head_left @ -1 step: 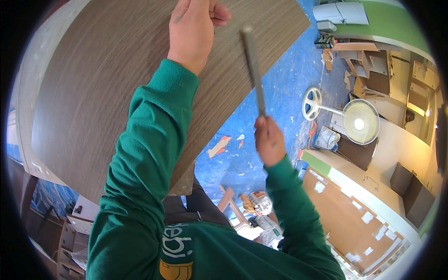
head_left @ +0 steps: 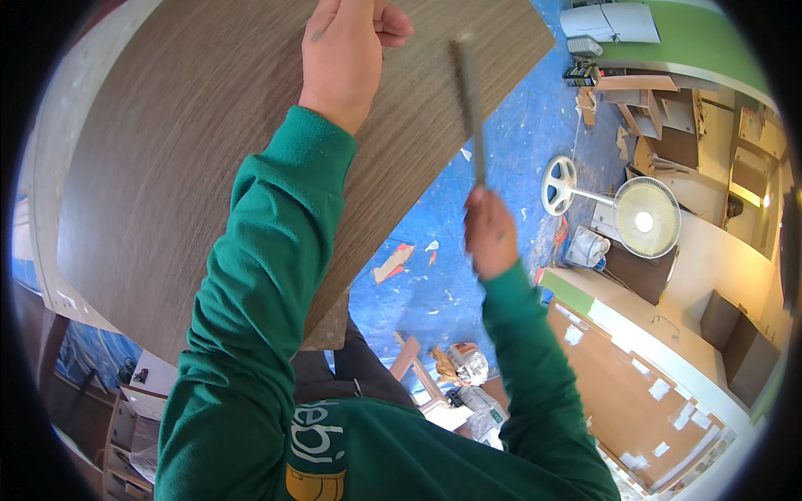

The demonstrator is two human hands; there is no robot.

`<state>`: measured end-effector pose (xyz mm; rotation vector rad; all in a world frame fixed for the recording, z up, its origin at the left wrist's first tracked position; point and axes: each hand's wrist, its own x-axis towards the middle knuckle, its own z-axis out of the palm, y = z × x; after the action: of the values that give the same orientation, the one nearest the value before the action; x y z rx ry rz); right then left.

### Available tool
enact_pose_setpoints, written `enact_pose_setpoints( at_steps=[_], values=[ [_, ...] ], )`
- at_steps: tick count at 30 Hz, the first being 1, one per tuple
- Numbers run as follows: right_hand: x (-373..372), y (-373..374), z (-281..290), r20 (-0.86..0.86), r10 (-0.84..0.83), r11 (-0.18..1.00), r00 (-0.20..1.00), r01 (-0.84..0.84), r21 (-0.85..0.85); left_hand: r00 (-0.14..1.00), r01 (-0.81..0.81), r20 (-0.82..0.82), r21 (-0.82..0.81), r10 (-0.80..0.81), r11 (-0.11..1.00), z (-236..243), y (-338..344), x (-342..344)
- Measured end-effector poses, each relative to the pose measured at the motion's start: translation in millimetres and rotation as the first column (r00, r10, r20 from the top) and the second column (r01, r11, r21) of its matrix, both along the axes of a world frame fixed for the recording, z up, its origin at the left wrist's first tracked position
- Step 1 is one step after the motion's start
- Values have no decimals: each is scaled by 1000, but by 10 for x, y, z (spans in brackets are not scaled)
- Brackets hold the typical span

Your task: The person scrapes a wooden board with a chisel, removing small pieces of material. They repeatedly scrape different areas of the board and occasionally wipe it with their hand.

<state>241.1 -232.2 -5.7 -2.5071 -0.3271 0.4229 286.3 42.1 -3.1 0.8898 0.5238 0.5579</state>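
A large brown wood-grain board (head_left: 200, 108) stretches beneath my left forearm. Over it, near the top edge of the view, is my left hand (head_left: 344, 63), its fingers curled in; the frame cuts off part of the hand, and I cannot make out what it holds, if anything. To the right, my right hand (head_left: 491, 232) is closed round the lower end of a long narrow grey tool (head_left: 474, 117). Motion blurs the tool, so its kind is unclear. Its far end points up over the board's right part, apart from my left hand.
Blue sheeting (head_left: 409, 296) covers the floor, with scraps (head_left: 393, 263) on it. A white pedestal fan (head_left: 646, 219) lies in view at right. Beyond are cabinet parts (head_left: 660, 113) and a brown panel with white patches (head_left: 622, 397). Bags (head_left: 466, 365) sit near my right elbow.
My right hand and the grey tool have moved slightly right and up in the view. My left hand and the board have stayed almost still.
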Motion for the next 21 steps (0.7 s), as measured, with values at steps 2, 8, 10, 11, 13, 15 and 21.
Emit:
enact_pose_setpoints(
  at_steps=[2,8,10,11,13,15,21],
  values=[
    [638,-4,-85,-124,-148,975,981,166,147,1000,12,-12,28,-12,1000,-8,7,0],
    [1488,199,-232,-438,-228,690,869,462,557,1000,13,11,107,-15,994,-16,52,40],
    [1325,385,-226,-403,-143,610,904,401,683,1000,15,-4,102,-15,995,-3,42,31],
    [1260,485,-224,-437,-195,606,878,458,651,1000,14,-14,97,-13,995,4,33,24],
    [1130,619,-224,-457,-202,547,866,487,682,1000,12,-1,98,-11,995,19,12,15],
    [1034,680,-247,-531,-229,508,816,566,650,1000,16,-5,91,-15,996,28,1,20],
    [516,644,-335,-485,-258,559,835,539,630,1000,0,-2,122,0,993,10,-33,56]
  ],
)
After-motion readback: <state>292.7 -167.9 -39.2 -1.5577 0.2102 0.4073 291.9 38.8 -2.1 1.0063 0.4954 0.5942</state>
